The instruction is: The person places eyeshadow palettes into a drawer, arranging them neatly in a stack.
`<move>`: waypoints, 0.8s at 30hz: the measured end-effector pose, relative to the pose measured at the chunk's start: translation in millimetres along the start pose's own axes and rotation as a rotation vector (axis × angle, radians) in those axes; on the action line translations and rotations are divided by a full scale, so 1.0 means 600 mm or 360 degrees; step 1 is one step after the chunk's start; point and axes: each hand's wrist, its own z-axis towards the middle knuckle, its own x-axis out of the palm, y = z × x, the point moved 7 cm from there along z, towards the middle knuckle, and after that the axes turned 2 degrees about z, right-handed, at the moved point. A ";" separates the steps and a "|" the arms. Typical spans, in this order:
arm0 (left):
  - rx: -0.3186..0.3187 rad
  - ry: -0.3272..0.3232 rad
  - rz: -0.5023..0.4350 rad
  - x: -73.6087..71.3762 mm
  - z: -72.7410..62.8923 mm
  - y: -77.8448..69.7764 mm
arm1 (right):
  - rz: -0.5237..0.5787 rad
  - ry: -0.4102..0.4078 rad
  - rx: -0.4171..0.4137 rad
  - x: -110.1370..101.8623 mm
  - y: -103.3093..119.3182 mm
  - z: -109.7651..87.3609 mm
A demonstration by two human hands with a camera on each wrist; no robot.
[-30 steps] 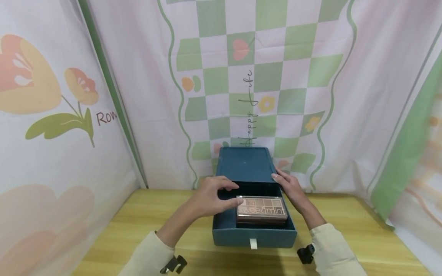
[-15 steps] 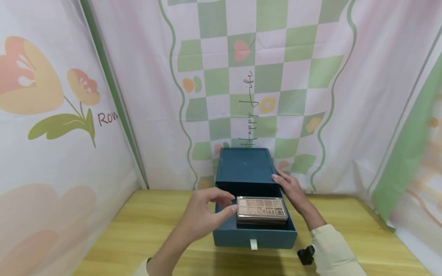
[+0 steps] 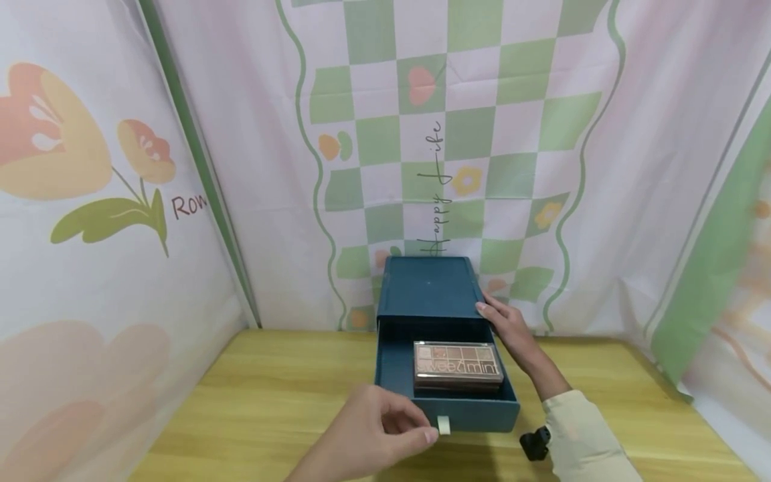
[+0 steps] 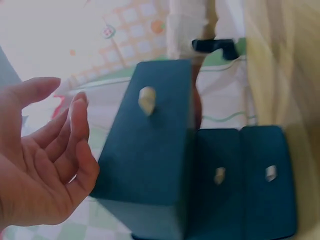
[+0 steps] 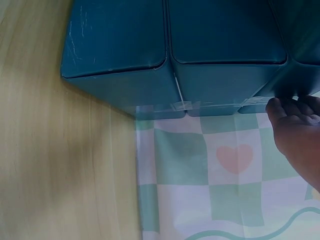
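A dark teal drawer cabinet (image 3: 427,288) stands at the back of the table, its top drawer (image 3: 476,416) pulled out. Inside the drawer, toward the right, lies an eyeshadow palette (image 3: 458,365) with a clear lid and "sweet mint" lettering. My left hand (image 3: 376,432) is just left of the drawer's pale pull tab (image 3: 444,425). In the left wrist view its fingers are bent, hold nothing, and stay apart from the drawer front. My right hand (image 3: 512,331) rests on the cabinet's right side, thumb at the top front corner and fingers along the side.
Two lower drawers show pull tabs (image 4: 220,175) in the left wrist view, both pushed in. The wooden table (image 3: 271,375) meets a printed cloth (image 3: 271,167) behind the cabinet. A black wrist device (image 3: 535,444) is by the right sleeve.
My left hand has gone from above the drawer, beside the palette, down and toward me to the pull tab. The drawer, palette and right hand have stayed in place.
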 end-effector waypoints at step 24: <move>-0.0656 0.0221 -0.1143 0.133 0.028 0.147 | 0.0047 -0.0002 0.0016 0.000 0.000 0.002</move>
